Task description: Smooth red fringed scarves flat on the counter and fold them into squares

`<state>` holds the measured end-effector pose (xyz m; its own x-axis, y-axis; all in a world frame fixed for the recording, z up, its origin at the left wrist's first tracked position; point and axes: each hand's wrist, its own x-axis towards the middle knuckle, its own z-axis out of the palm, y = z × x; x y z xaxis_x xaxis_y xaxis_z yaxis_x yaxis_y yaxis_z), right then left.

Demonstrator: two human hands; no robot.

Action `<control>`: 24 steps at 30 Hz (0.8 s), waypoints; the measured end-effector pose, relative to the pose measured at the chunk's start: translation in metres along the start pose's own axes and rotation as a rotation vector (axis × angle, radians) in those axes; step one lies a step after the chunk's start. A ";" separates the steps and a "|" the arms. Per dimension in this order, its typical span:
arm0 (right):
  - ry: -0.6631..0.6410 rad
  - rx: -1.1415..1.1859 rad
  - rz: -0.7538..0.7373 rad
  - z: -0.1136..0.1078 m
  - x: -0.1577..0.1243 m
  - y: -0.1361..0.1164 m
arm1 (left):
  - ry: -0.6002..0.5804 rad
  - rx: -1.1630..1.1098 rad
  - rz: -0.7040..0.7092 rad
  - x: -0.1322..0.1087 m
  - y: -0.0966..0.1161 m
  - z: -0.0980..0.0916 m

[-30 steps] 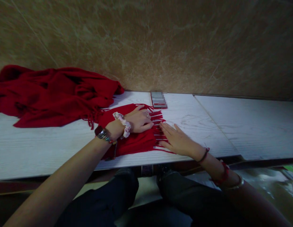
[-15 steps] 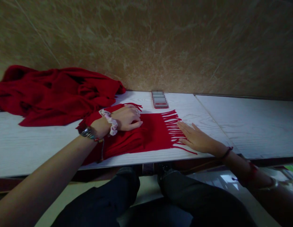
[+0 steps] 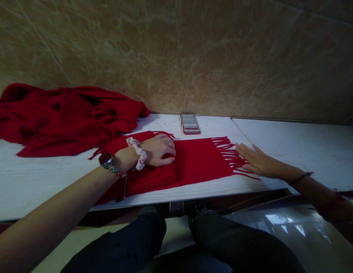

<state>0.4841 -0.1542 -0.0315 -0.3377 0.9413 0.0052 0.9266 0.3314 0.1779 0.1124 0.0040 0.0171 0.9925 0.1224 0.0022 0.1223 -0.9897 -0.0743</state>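
A red scarf with a fringed end lies along the white wood-grain bench top. My left hand, wearing a ring, presses down on a bunched fold of it; the fingers curl under with their tips hidden, and the thumb points right. To the right of that hand the cloth is spread flat as far as the fringe. My right hand is open, palm down, its straight fingers at the ends of the fringe strands. More of the red cloth is heaped in loose folds at the back left.
A phone-like object with a red edge, its face pixelated, lies behind the scarf near the brown marbled wall. The white bench top extends to the right. My legs are below its front edge.
My right hand has moved right, and the fringed end has shifted right with it, lengthening the flat stretch of scarf. My left hand stays on the bunched part. The view has shifted slightly.
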 end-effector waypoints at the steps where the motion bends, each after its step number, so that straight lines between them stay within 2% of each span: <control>1: 0.051 0.012 0.016 -0.006 0.007 -0.006 | 0.010 -0.017 -0.004 0.000 0.002 -0.001; 3: 0.166 0.061 0.062 -0.019 0.027 -0.026 | 0.034 -0.053 0.002 0.001 0.007 -0.001; 5: 0.223 0.131 0.069 -0.029 0.053 -0.055 | 0.027 -0.078 0.009 0.002 0.011 -0.001; 8: 0.208 0.195 0.014 -0.029 0.087 -0.095 | -0.020 -0.069 0.000 0.002 0.015 0.003; 10: 0.171 0.203 -0.016 -0.021 0.099 -0.109 | -0.024 -0.049 -0.001 0.000 0.014 0.007; 14: 0.132 0.172 -0.001 -0.005 0.096 -0.107 | 0.005 -0.049 0.011 -0.010 0.011 0.013; 21: 0.113 0.155 0.042 -0.006 0.073 -0.087 | 0.027 -0.066 0.019 -0.026 0.014 0.007; 24: 0.105 0.160 0.051 -0.002 0.059 -0.071 | 0.027 -0.057 -0.004 -0.028 0.016 0.005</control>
<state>0.3982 -0.1225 -0.0423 -0.2971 0.9480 0.1141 0.9547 0.2972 0.0167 0.0867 -0.0146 0.0112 0.9917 0.1251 0.0295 0.1256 -0.9919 -0.0172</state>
